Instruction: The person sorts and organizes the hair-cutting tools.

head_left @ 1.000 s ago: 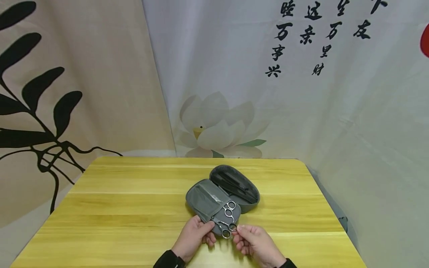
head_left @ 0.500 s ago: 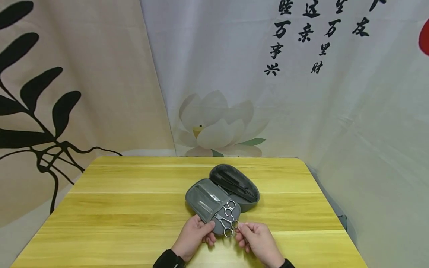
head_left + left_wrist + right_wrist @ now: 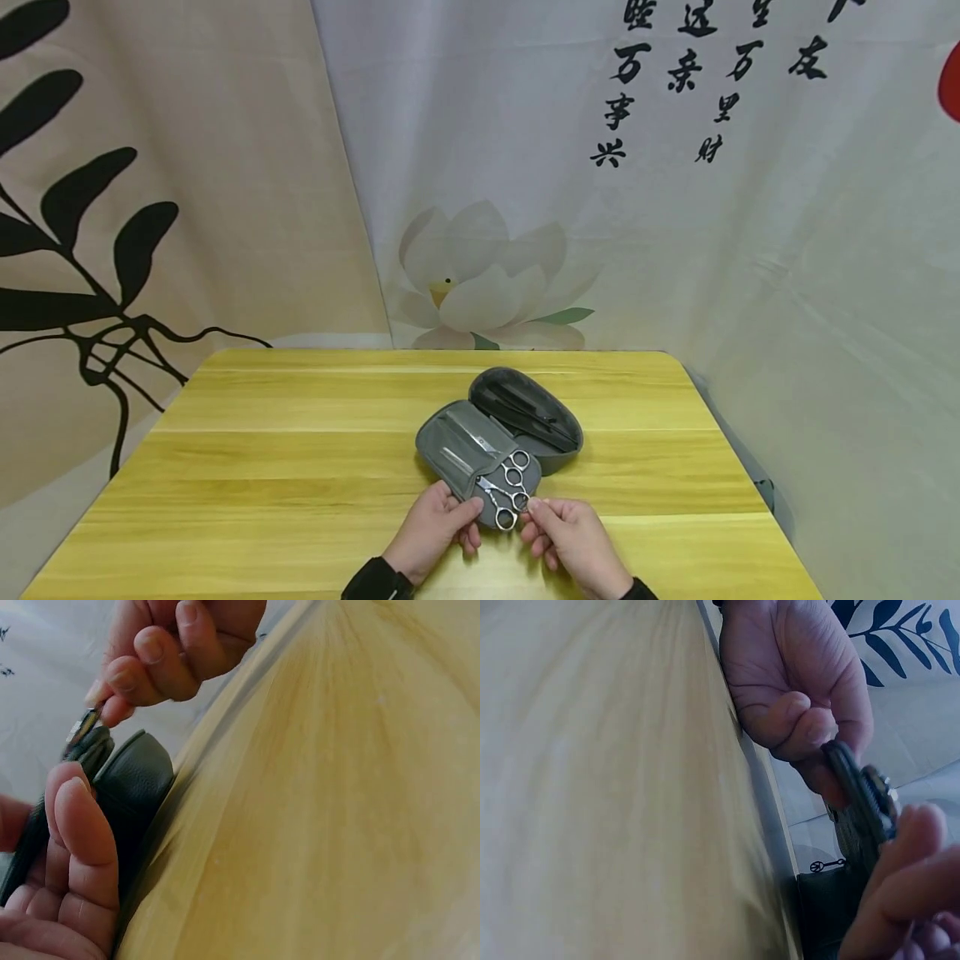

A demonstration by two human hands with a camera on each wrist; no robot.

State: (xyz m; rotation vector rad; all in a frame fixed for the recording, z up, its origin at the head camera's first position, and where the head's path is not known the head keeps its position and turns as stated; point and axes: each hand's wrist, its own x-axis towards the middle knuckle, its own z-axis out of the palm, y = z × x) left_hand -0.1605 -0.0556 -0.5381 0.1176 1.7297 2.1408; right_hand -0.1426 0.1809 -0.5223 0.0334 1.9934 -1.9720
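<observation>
A grey zip case lies unfolded in the head view, its flat flap towards me and its deeper half behind. My left hand grips the flap's near left edge between thumb and fingers. At the flap's near right edge, my right hand pinches a finger ring of silver scissors. Their blades run into the flap's see-through pocket. A second pair of scissors sits beside them, rings outside the pocket. In the right wrist view, the case's zipped edge lies between both hands.
Dark long items, not clearly identifiable, lie inside the deeper half. A zipper pull hangs from the case. The case rests on a wooden table; printed curtains stand behind and beside it.
The right hand has turned the scissors slightly and shifted them a little up, then left. A bright strip now shows through the pocket. The left hand and case have stayed nearly still.
</observation>
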